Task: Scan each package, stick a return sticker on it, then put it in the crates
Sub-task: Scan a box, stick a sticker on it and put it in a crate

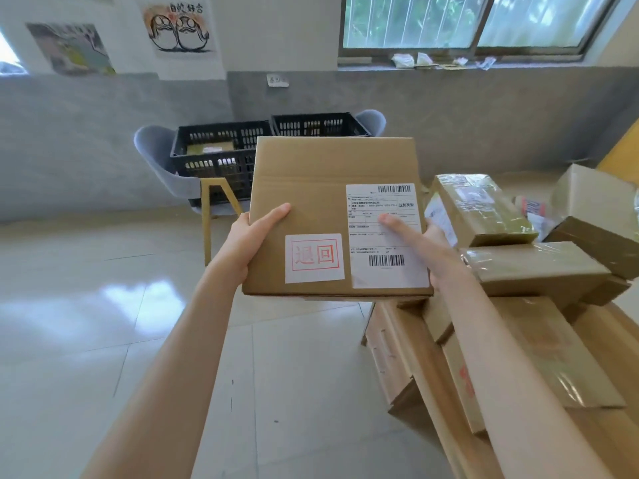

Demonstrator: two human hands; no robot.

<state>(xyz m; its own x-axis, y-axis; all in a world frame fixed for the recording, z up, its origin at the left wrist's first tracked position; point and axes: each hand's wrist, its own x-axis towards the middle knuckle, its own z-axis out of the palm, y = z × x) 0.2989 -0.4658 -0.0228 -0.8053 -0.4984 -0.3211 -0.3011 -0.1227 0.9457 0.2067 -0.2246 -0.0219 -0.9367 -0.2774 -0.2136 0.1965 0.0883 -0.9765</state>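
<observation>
I hold a flat brown cardboard package [311,188] in the air in front of me, level with the crates. My left hand [250,240] grips its left edge, thumb on top. My right hand [425,250] grips the right edge, thumb lying across the white shipping label [383,243]. A white return sticker [314,258] with red characters sits on the lid's near left corner. Two black plastic crates stand beyond the package on grey chairs: the left crate [214,157] holds several parcels, the right crate [318,124] is partly hidden.
To my right lies a heap of brown cardboard packages [539,267], several wrapped in clear tape, stacked on larger boxes [518,357]. A yellow chair leg [207,219] stands between me and the crates. Glossy tiled floor [103,323] stretches to the left. No scanner is in view.
</observation>
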